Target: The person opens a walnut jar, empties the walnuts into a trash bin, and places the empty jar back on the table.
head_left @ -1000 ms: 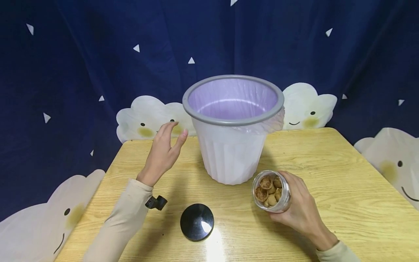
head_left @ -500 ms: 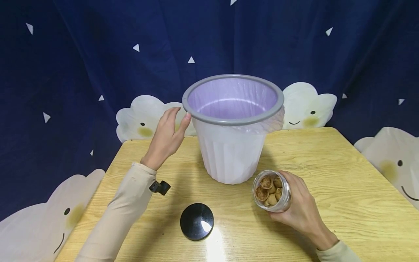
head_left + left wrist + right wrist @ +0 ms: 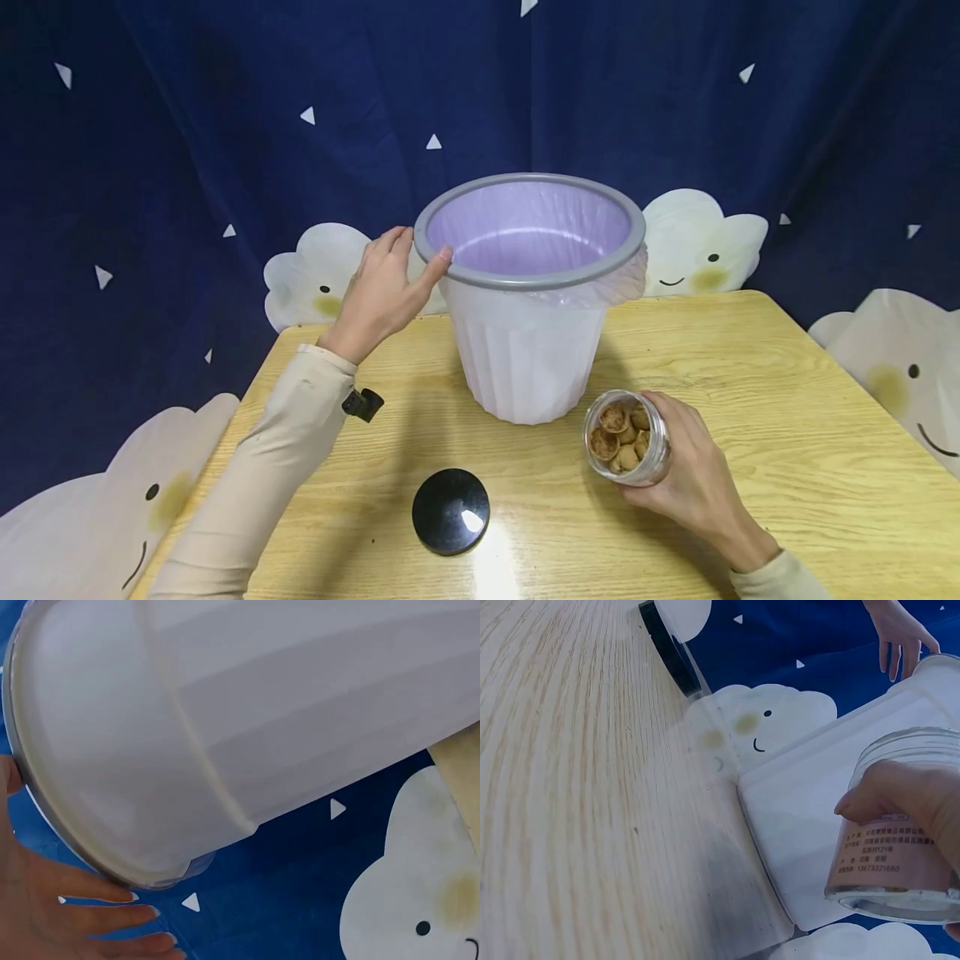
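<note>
My left hand [image 3: 382, 287] is at the left side of a white trash bin [image 3: 528, 354] lined with a purple bag. Its thumb touches the grey rim [image 3: 525, 282], and its straight fingers lie along the rim's outer left side. The left wrist view shows that hand [image 3: 45, 900] with fingers spread at the rim. With my right hand [image 3: 693, 483] I grip a clear glass jar [image 3: 656, 467], its open mouth tipped toward me. Brown walnut shells [image 3: 622, 437] are inside. A pink label [image 3: 881, 847] shows on the jar in the right wrist view.
A round black lid [image 3: 450, 511] lies on the wooden table [image 3: 750, 375] in front of the bin. Behind hangs a dark blue curtain [image 3: 480, 83] with white triangles and cloud shapes. The bag's loose end [image 3: 626, 279] hangs over the bin's right side.
My left hand has moved up and right from beside the bin to touch its rim. The right hand holds the jar almost still.
</note>
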A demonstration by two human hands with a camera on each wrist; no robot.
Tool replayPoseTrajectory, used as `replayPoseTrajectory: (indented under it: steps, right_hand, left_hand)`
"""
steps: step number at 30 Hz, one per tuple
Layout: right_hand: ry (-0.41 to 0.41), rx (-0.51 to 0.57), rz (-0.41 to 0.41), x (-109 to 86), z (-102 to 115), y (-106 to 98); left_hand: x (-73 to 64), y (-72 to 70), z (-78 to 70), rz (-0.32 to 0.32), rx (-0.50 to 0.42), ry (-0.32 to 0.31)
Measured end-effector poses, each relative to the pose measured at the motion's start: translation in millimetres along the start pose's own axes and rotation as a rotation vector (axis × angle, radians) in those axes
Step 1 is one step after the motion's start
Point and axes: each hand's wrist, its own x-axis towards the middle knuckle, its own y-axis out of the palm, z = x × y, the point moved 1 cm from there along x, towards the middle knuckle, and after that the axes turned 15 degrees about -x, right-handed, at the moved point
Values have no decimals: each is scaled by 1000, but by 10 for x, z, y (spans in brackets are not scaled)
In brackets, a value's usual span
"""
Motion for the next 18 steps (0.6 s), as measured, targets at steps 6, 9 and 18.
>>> replayPoseTrajectory:
  steps: [6, 9, 18]
  right_hand:
    - [-14, -19, -24, 40, -12, -32]
    - [-30, -32, -34, 100, -42, -66]
    - [-38, -69, -56, 401, -162, -278]
  left_hand:
    - [69, -44, -21, 142, 61, -77]
    - [79, -49, -27, 191, 70, -114]
    - [91, -76, -44, 261, 112, -157]
